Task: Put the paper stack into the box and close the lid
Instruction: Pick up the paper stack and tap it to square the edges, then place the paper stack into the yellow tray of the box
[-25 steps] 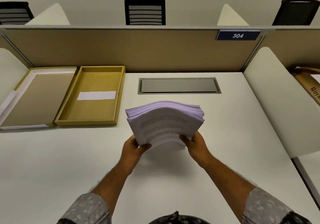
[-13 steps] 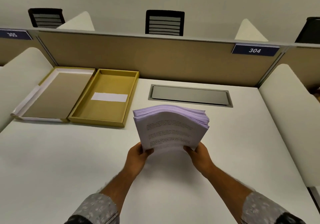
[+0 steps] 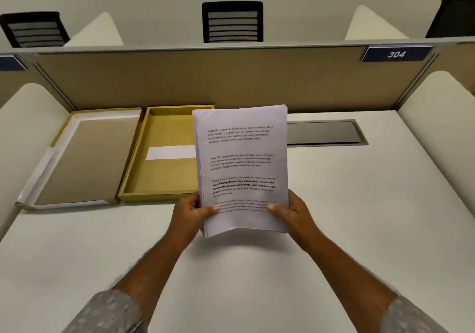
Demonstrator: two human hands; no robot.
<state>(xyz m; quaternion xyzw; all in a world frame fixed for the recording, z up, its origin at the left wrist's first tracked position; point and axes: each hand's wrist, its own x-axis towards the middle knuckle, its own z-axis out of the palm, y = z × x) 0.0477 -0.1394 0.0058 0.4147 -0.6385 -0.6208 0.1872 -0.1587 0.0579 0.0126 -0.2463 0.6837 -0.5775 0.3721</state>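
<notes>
A thick paper stack [image 3: 241, 168] with printed text stands nearly upright in the air above the desk. My left hand [image 3: 191, 213] grips its lower left edge and my right hand [image 3: 293, 212] grips its lower right edge, thumbs on the front page. Behind and left of the stack lies the open yellow box [image 3: 136, 176], with a white label on its floor; the stack hides the box's right side. The lid [image 3: 84, 163] lies inside-up to the left of the box, touching it.
A tan partition [image 3: 180, 80] with a "304" sign [image 3: 395, 54] closes the back of the white desk [image 3: 359, 204]. A grey cable hatch [image 3: 323, 133] sits behind the stack on the right. White side dividers [image 3: 442, 132] flank the desk. Chair backs show beyond.
The paper stack has been raised and tilted from bent forward to nearly upright, its printed front page facing me, and it now overlaps the box. Both hands kept their grip.
</notes>
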